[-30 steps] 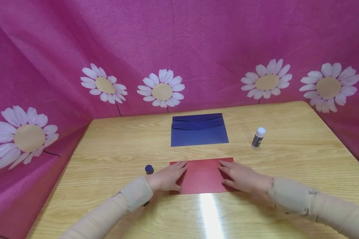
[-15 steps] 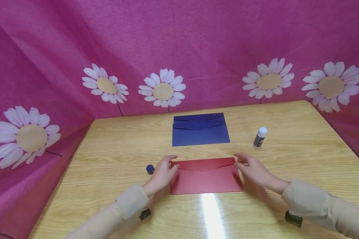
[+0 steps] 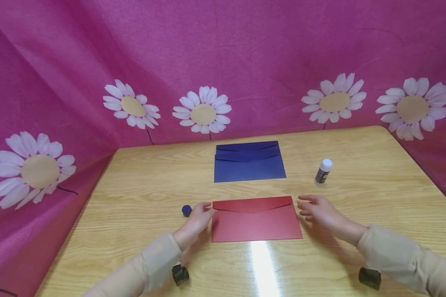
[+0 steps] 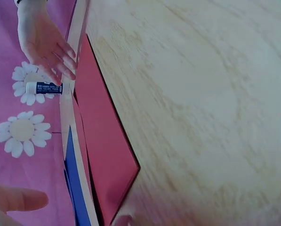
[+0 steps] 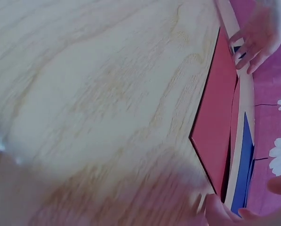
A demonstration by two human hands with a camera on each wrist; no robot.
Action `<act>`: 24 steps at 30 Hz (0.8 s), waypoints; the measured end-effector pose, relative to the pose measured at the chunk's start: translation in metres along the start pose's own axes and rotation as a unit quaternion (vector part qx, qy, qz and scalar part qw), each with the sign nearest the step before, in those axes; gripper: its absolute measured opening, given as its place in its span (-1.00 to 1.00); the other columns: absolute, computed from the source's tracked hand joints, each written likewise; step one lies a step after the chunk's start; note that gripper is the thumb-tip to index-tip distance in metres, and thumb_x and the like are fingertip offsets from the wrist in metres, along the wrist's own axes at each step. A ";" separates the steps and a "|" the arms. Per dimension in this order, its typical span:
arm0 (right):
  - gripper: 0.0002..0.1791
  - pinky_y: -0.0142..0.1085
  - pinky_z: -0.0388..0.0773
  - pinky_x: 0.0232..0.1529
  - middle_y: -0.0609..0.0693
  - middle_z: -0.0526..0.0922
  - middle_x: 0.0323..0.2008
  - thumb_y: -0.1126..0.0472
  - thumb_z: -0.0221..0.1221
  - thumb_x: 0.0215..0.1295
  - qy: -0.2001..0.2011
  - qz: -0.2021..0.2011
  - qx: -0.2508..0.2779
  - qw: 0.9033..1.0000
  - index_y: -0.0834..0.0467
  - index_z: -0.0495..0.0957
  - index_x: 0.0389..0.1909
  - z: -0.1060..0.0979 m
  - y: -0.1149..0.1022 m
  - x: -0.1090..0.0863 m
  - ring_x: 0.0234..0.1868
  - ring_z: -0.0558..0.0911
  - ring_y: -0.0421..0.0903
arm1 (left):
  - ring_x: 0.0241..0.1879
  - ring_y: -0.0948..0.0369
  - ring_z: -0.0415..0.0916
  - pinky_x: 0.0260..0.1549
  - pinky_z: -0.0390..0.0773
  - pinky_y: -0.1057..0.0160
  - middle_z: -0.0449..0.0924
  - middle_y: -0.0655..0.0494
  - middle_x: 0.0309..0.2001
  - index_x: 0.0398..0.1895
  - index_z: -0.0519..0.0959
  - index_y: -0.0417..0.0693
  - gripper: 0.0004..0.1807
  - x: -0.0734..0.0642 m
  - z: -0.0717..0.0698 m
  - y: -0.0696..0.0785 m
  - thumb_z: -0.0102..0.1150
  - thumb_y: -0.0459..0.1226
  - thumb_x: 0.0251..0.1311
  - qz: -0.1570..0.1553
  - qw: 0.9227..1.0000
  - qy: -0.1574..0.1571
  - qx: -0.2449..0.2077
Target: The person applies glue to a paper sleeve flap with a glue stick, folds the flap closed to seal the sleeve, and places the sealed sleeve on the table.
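A red envelope (image 3: 256, 225) lies on the table with its flap along the far edge. In both wrist views the flap stands slightly raised off the body. My left hand (image 3: 194, 223) is at the envelope's left end, fingers loosely bent; whether its fingertips touch the paper I cannot tell. Just past the right end, my right hand (image 3: 324, 215) hovers with relaxed fingers, apart from the envelope in the head view. Neither hand holds anything. Beyond the red envelope lie two overlapping dark blue envelopes (image 3: 250, 169), flaps toward the far side.
A glue stick (image 3: 323, 171) with a white top stands at the right of the wooden table (image 3: 145, 177). A small dark blue cap (image 3: 186, 210) sits close to my left hand. A pink cloth (image 3: 260, 62) with printed daisies hangs around the table's far and side edges.
Both hands, earlier resting flat on the red envelope, have lifted and drawn outward past its ends. The flap's edge, not visible a second ago, now shows. The red envelope has stayed in place.
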State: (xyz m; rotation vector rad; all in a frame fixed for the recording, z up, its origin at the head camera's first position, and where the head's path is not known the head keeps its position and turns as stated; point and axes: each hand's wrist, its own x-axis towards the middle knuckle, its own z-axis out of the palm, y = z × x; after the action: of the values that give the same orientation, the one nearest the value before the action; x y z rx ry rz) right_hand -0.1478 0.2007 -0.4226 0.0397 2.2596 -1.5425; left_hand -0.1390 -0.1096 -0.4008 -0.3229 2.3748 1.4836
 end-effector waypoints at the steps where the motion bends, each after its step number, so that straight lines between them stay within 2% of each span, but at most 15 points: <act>1: -0.41 -0.24 0.52 -0.18 0.44 0.27 0.10 0.17 -0.10 0.29 -0.004 -0.001 0.015 1.000 0.54 0.09 0.17 -0.001 0.003 0.002 -0.08 0.54 0.10 | 0.06 -0.09 0.28 -0.10 0.41 0.03 0.26 -0.34 0.10 0.15 0.20 -0.45 -0.50 0.000 0.000 -0.001 -0.09 -0.31 0.19 -0.007 1.000 -0.002 -0.009; 2: -0.44 -0.25 0.54 -0.22 0.40 0.36 0.05 0.16 -0.07 0.29 -0.017 -0.019 0.043 0.999 0.49 0.15 0.16 -0.004 0.012 0.008 -0.13 0.57 0.05 | 0.05 -0.09 0.29 -0.11 0.42 0.03 0.25 -0.33 0.10 0.16 0.18 -0.45 -0.49 0.000 0.001 -0.002 -0.10 -0.32 0.19 -0.011 1.000 -0.006 -0.022; 5: -0.43 -0.28 0.55 -0.25 0.36 0.46 -0.03 0.17 -0.02 0.26 -0.027 -0.022 0.091 0.995 0.51 0.16 0.14 -0.007 0.018 0.014 -0.25 0.61 -0.11 | 0.05 -0.11 0.30 -0.05 0.41 0.02 0.21 -0.34 0.13 0.18 0.11 -0.48 -0.48 0.001 0.002 -0.003 -0.12 -0.34 0.20 -0.016 0.998 -0.021 -0.065; 8: -0.47 -0.29 0.55 -0.25 0.35 0.48 -0.06 0.26 -0.06 0.28 -0.019 0.001 0.118 0.993 0.55 0.13 0.14 -0.005 0.011 0.014 -0.30 0.62 -0.19 | 0.07 -0.13 0.30 0.00 0.36 -0.01 0.18 -0.35 0.16 0.19 0.07 -0.49 -0.46 0.003 0.003 -0.004 -0.14 -0.36 0.20 -0.023 0.995 -0.030 -0.087; 9: -0.44 -0.28 0.54 -0.21 0.38 0.43 -0.02 0.27 -0.09 0.28 -0.009 0.023 0.106 0.994 0.60 0.05 0.15 -0.003 0.003 0.011 -0.28 0.61 -0.19 | 0.07 -0.12 0.30 0.01 0.35 -0.01 0.18 -0.34 0.16 0.20 0.06 -0.49 -0.46 0.004 0.003 -0.004 -0.13 -0.37 0.19 -0.028 0.995 -0.030 -0.089; 12: -0.46 -0.27 0.52 -0.16 0.39 0.41 0.00 0.31 -0.16 0.30 -0.005 0.047 0.105 0.993 0.63 0.00 0.15 -0.002 -0.009 0.008 -0.27 0.61 -0.20 | 0.06 -0.10 0.31 0.04 0.32 -0.01 0.22 -0.34 0.14 0.20 0.08 -0.48 -0.44 0.007 0.005 -0.006 -0.10 -0.39 0.15 -0.042 0.995 -0.021 -0.082; 16: -0.45 -0.26 0.47 -0.08 0.42 0.39 0.01 0.36 -0.14 0.28 -0.013 0.057 0.108 0.992 0.67 -0.05 0.14 0.000 -0.017 0.005 -0.28 0.60 -0.24 | 0.00 -0.03 0.34 0.04 0.32 0.03 0.27 -0.34 0.10 0.17 0.15 -0.51 -0.45 0.011 0.010 -0.008 -0.06 -0.46 0.07 -0.040 0.996 -0.004 -0.081; 20: -0.44 -0.28 0.49 -0.11 0.44 0.38 0.01 0.38 -0.08 0.24 -0.003 0.053 0.084 0.995 0.66 -0.01 0.13 0.004 -0.019 0.003 -0.30 0.58 -0.27 | -0.13 0.08 0.37 -0.05 0.41 0.13 0.42 -0.25 -0.04 0.10 0.28 -0.49 -0.53 0.014 0.015 -0.008 -0.05 -0.51 0.05 -0.026 0.995 0.020 -0.092; 22: -0.45 -0.31 0.51 -0.16 0.43 0.38 0.02 0.37 -0.06 0.24 0.009 0.055 0.067 0.996 0.61 0.04 0.15 0.006 -0.020 0.003 -0.30 0.58 -0.25 | -0.15 0.10 0.39 -0.07 0.43 0.16 0.46 -0.20 -0.10 0.09 0.31 -0.46 -0.55 0.016 0.018 -0.007 -0.06 -0.54 0.04 -0.018 0.994 0.033 -0.100; 24: -0.45 -0.35 0.52 -0.26 0.40 0.44 -0.04 0.36 -0.05 0.23 0.024 0.056 0.049 0.997 0.56 0.06 0.17 0.007 -0.020 0.005 -0.33 0.56 -0.24 | -0.10 0.07 0.41 -0.05 0.42 0.15 0.45 -0.19 -0.08 0.12 0.28 -0.41 -0.52 0.019 0.019 -0.005 -0.08 -0.55 0.05 -0.015 0.993 0.043 -0.110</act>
State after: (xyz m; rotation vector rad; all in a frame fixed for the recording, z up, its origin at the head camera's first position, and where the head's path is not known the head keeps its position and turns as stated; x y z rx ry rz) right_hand -0.1548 0.1855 -0.4083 0.2287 2.1771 -1.6079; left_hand -0.1515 -0.0954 -0.4199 -0.4810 2.2621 1.7547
